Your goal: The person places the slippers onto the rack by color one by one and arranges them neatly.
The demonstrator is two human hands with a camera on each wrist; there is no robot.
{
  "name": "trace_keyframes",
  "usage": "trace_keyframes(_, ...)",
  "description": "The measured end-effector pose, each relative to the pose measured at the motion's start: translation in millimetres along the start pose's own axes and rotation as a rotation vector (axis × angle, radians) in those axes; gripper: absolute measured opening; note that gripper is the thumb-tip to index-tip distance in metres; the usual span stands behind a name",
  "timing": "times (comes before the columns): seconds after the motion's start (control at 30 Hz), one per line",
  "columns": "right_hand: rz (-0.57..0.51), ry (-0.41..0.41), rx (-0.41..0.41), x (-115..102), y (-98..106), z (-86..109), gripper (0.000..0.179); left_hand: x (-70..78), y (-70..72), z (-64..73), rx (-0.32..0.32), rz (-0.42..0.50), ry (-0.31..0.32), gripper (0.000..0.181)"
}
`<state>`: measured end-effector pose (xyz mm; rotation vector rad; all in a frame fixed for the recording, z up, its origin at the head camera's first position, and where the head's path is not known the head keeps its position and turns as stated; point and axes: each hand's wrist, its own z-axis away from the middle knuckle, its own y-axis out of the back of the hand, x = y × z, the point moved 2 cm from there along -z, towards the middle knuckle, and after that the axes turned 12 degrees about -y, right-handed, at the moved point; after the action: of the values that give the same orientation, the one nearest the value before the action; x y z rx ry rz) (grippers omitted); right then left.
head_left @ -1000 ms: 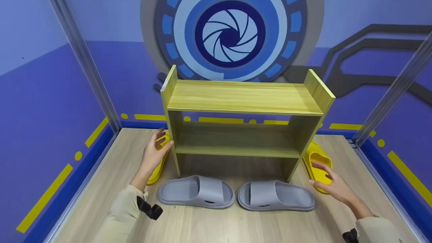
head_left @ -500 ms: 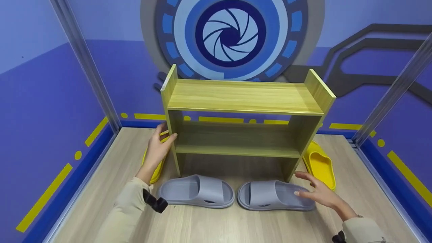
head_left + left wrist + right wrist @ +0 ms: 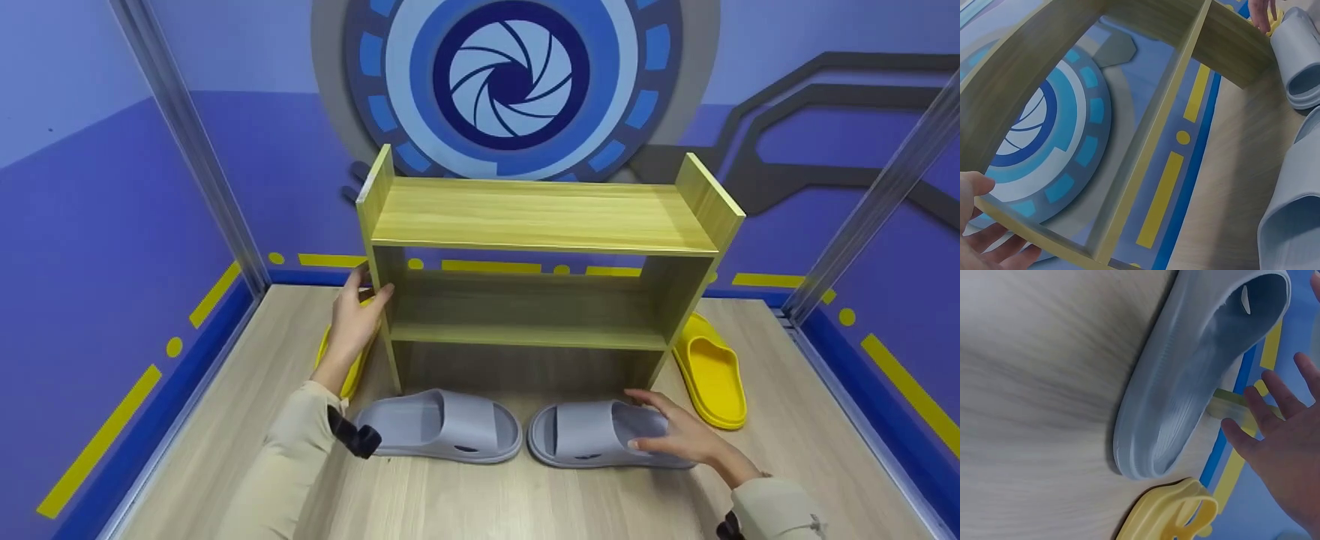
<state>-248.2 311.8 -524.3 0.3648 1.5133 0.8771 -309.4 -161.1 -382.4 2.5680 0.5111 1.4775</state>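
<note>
My left hand (image 3: 354, 319) is at the left side panel of a small wooden shelf (image 3: 540, 217), thumb over the panel's front edge and fingers along its outer face. The left wrist view shows that hand (image 3: 994, 236) spanning the panel's edge. My right hand (image 3: 686, 435) hovers over the heel part of the right grey slipper (image 3: 581, 431), its fingers spread and holding nothing. In the right wrist view the fingers are apart beside this slipper (image 3: 1157, 399). The left grey slipper (image 3: 469, 427) lies in front of the shelf, toe toward the other one.
A yellow slipper (image 3: 712, 375) lies right of the shelf. Another yellow slipper (image 3: 352, 379) is at the left, partly hidden by my left hand and wrist. Blue-purple walls (image 3: 120, 247) with metal posts (image 3: 202, 150) surround the wooden floor (image 3: 487, 499).
My right hand has moved left, from over the right yellow slipper to over the right grey slipper. My left hand has moved slightly up and inward, its thumb coming round the shelf's edge.
</note>
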Motion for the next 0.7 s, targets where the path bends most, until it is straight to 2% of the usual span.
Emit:
trace_keyframes(0.3, 0.02, 0.062, -0.059, 2.9, -13.3, -8.3, 0.082, -0.8, -3.0, -6.9, 0.027, -0.058, -0.015, 0.05)
trace_keyframes(0.47, 0.077, 0.041, -0.082, 5.4, -16.1, -12.3, 0.091, -0.4, -2.3, -7.7, 0.006, -0.068, -0.04, 0.05)
trace_keyframes(0.7, 0.16, 0.013, -0.093, 4.7, -19.8, -16.1, 0.097, 0.1, 0.8, -7.6, -0.029, -0.095, -0.044, 0.051)
